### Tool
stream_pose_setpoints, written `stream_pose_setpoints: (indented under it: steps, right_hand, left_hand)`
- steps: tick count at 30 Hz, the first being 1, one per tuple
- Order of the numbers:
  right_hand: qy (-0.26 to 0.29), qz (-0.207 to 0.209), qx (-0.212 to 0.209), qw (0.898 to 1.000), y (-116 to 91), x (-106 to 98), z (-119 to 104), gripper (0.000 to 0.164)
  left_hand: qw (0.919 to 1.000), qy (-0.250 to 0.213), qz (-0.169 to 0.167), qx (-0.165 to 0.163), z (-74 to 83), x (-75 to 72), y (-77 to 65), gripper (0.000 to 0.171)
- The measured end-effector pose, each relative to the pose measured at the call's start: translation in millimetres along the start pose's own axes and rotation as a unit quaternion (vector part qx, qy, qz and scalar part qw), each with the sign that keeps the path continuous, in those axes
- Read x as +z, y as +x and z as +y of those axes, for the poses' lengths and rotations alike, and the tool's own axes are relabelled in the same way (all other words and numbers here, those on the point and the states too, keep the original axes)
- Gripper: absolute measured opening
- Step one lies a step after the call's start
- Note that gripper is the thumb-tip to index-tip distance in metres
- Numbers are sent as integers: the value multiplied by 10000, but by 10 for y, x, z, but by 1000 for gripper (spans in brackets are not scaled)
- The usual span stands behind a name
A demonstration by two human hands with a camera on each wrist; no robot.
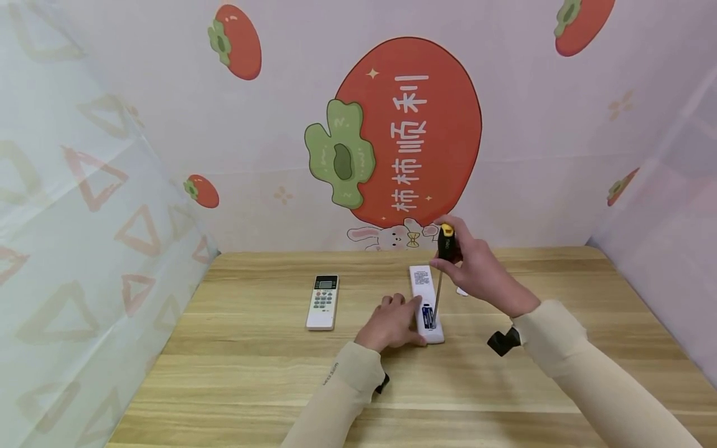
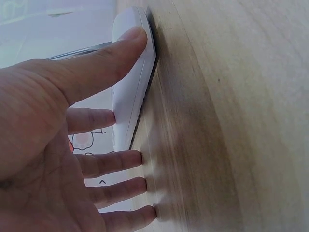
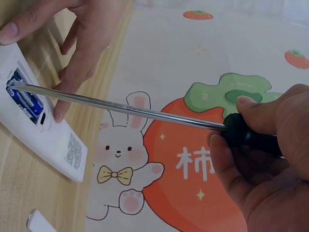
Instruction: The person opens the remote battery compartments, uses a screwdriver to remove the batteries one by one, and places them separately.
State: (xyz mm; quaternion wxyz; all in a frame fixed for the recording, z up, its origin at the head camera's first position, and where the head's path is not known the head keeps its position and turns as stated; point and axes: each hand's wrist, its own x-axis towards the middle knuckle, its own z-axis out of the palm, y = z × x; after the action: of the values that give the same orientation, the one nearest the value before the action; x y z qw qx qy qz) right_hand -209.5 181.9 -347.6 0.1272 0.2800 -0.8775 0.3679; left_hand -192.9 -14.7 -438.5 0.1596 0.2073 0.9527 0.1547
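On a table (image 1: pixel 235 386), a white remote (image 1: pixel 428 297), its long axis running away from the person, battery end nearest, is touched by the left hand (image 1: pixel 392 323), fingers outstretched, while, gripped in the right hand (image 1: pixel 478 267), a screwdriver (image 1: pixel 446 247) is pointed down at blue batteries (image 1: pixel 428 316).

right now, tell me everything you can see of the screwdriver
The screwdriver has a black handle with a yellow patch at its upper end and small pale lettering, and a long, slim, shiny shaft that looks like metal. It stands steeply, handle up and slightly tilted. The right hand holds the handle in a thumb-and-finger grip. The tip reaches into the opened back of the white remote, by one end of the blue batteries; its exact contact there is unclear.
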Motion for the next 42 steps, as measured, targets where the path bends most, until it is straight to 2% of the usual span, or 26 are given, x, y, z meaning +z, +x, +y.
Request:
stream_pose_setpoints:
  steps: [10, 18, 23, 29, 32, 42]
  right_hand:
    - [-430, 318, -521, 9972, -181, 111, -132, 80]
    - [-336, 387, -946, 9942, -281, 129, -213, 73]
    - [-164, 240, -852, 9959, -312, 58, -203, 66]
    - [17, -6, -686, 9976, -348, -35, -201, 40]
    - [-63, -37, -698, 9975, -373, -58, -225, 34]
    - [-423, -100, -1664, 9851, -466, 5, -356, 40]
  left_hand:
    - [10000, 28, -31, -81, 4, 4, 5, 88]
    - [9998, -34, -23, -178, -3, 26, 29, 88]
    - [9998, -57, -16, -173, 0, 29, 27, 89]
    - [9999, -20, -11, -167, 1, 31, 33, 89]
    - [9998, -47, -10, -180, 2, 27, 31, 89]
    - [9999, -42, -34, -137, -8, 29, 29, 89]
